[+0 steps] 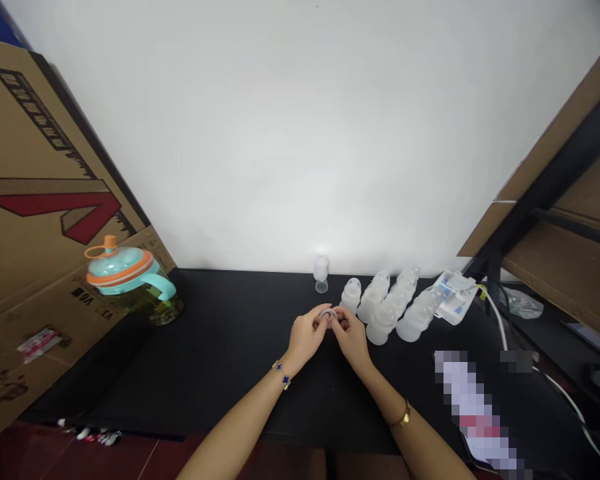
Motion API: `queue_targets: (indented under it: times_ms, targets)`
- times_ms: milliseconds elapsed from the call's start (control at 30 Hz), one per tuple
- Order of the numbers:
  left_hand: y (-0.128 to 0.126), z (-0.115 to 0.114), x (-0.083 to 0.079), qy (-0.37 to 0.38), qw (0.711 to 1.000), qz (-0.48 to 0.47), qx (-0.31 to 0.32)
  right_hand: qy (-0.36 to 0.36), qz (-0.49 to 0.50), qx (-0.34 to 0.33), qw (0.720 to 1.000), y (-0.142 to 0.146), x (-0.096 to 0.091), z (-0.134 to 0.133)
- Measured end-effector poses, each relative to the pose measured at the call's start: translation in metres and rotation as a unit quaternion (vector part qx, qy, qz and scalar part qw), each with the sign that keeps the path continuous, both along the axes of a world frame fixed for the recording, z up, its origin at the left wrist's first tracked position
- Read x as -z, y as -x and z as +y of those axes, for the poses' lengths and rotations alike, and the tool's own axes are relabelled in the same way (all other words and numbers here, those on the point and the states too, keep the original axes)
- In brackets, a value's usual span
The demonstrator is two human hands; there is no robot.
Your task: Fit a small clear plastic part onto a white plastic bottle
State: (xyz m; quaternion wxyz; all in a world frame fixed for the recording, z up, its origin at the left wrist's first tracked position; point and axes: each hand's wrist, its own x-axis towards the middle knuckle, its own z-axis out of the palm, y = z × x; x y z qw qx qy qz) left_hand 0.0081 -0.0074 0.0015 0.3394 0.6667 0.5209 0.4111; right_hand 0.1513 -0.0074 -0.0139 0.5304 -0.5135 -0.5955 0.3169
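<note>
Ring-shaped small part (329, 313) is pinched between the fingers of the left hand (306, 337) and right hand (350, 335) above the black tabletop (220, 360). About seven unlabelled translucent bottles (390, 303) are clustered just right; no writing is readable.

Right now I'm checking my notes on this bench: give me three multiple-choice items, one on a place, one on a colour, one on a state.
1. Where is the jug?
A. far left on the black table
B. beside the white box
C. on the floor

2. What colour is the jug's lid?
A. red
B. teal with an orange band
C. black

3. What are the left hand and right hand doing?
A. resting flat
B. holding a small pale ring between them
C. lifting a bottle

Answers: 1 A, it stands against the cardboard; 2 B, as its top shows; 3 B, fingertips of both meet on the ring, left of the frosted bottles.
</note>
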Motion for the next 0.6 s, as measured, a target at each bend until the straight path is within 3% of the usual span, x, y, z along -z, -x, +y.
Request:
queue_targets:
  times_ms: [600]
  targets:
    - [-0.0017,-0.0034,-0.0071,-0.026,0.997,0.068,0.002,0.0,-0.016,-0.02,1.0,-0.0007,0.0042,-0.0028]
